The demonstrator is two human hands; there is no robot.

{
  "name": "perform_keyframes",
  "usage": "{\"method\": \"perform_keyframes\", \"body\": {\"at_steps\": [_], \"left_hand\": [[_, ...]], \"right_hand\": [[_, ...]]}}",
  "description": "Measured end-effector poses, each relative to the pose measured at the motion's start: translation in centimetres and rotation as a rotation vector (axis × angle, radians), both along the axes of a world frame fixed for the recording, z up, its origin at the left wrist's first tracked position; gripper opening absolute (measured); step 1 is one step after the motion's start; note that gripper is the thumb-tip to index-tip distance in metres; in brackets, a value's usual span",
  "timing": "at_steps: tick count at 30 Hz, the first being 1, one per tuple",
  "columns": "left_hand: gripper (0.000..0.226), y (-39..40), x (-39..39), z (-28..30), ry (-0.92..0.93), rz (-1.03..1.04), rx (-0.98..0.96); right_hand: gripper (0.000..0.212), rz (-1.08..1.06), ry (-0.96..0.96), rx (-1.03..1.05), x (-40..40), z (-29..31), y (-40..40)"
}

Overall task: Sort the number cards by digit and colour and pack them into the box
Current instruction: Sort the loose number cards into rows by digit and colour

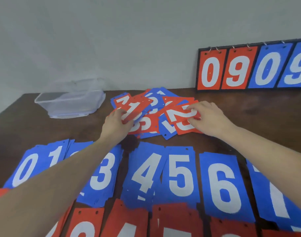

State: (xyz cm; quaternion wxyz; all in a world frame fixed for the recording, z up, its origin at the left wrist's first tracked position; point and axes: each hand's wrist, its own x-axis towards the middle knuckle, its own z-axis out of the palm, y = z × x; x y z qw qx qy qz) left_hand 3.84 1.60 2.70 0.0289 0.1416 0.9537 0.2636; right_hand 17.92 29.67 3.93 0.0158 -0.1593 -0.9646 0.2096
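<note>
A loose heap of red and blue number cards (151,120) lies mid-table. My left hand (116,124) grips a red card with a 1 (135,108) at the heap's left side. My right hand (208,118) pinches a red card with a 2 (180,113) on the heap's right side. Nearer to me runs a row of blue piles: 0 (26,168), 3 (103,171), 4 (144,170), 5 (180,175), 6 (223,185) and 7 (273,199); my left forearm hides part of it. Red piles (129,223) line the bottom edge. A clear plastic box (69,101) stands open at the back left.
A flip scoreboard (252,67) showing red 0 9 and blue 0 9 leans against the wall at the back right. Bare brown table (257,113) shows to the right of the heap and in front of the box.
</note>
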Motion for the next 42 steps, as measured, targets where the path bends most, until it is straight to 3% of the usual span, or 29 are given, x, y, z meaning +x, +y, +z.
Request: {"method": "perform_keyframes", "body": {"at_steps": [5, 8, 13, 19, 23, 29, 34, 42], "left_hand": [[0.061, -0.1, -1.4, -1.3, 0.144, -0.063, -0.151], [0.072, 0.4, -1.1, -1.7, 0.131, -0.212, -0.166], [0.062, 0.3, -1.1, -2.7, 0.254, -0.535, -0.184], [0.085, 0.3, -1.1, -2.1, 0.321, -0.671, -0.314], [0.09, 0.4, -1.1, -1.9, 0.332, -0.681, -0.335], [0.083, 0.7, -0.1, -1.3, 0.257, -0.651, -0.325], [0.063, 2.0, 0.9, 0.1, 0.18, -0.609, -0.384], [0.068, 2.7, 1.7, 0.6, 0.07, -0.53, -0.442]], "right_hand": [[0.059, -0.013, -0.011, 0.048, -2.1, -1.5, 0.3], [0.068, 0.01, -0.054, 0.095, -2.5, -2.6, 0.7], [0.079, 0.003, 0.029, -0.012, -2.4, -2.8, 1.7], [0.103, 0.01, -0.013, -0.003, -1.8, -2.4, 2.3], [0.111, -0.014, -0.062, 0.083, -0.5, -1.9, 3.1], [0.109, -0.101, -0.025, -0.109, 1.7, -1.2, 4.7], [0.105, -0.241, -0.052, 0.026, 0.6, -1.4, 2.9], [0.102, -0.256, -0.129, 0.133, -0.8, -3.3, 2.0]]}}
